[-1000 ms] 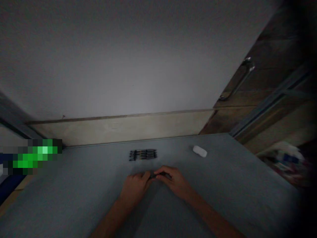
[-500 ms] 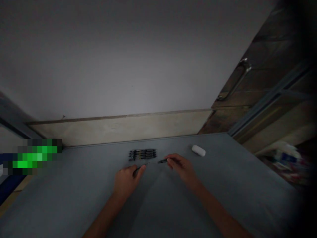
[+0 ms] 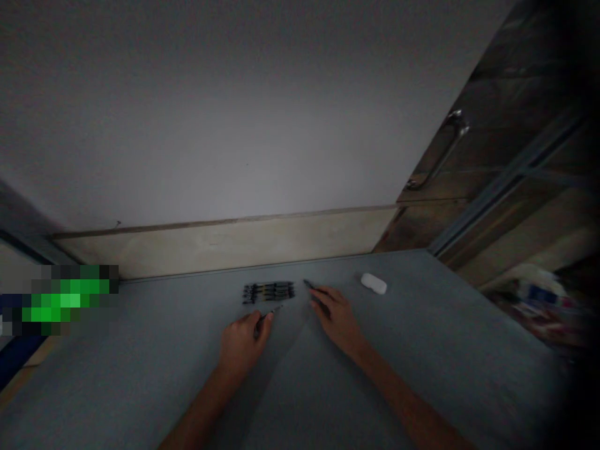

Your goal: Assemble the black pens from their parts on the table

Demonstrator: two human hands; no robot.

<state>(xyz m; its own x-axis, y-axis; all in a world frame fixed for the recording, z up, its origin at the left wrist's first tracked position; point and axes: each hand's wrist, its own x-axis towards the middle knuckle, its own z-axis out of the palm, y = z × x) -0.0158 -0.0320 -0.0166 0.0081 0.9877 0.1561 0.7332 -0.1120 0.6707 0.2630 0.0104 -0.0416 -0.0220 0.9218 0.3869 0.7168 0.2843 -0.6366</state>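
Several dark pens [image 3: 269,292] lie side by side in a row on the grey table [image 3: 290,387]. My left hand [image 3: 244,337], just in front of them, is closed round a thin dark pen [image 3: 276,310] whose tip points up and to the right. To the right of the row, my right hand [image 3: 335,312] has a small dark pen piece [image 3: 308,284] at its fingertips, pointing up and to the left. The two hands are apart. A white rounded case [image 3: 374,283] rests on the table to the right of my right hand.
Behind the table stands a pale wall [image 3: 234,137] with a cream board [image 3: 244,244] along its base. A wooden door with a metal handle [image 3: 443,156] is at the right, near some blurred bags [image 3: 544,300]. A pixelated green patch [image 3: 70,300] shows at the left edge.
The dark piece at my right fingertips has swung from nearly level to pointing up and left, farther from the pen in my left hand. The view has shifted slightly.
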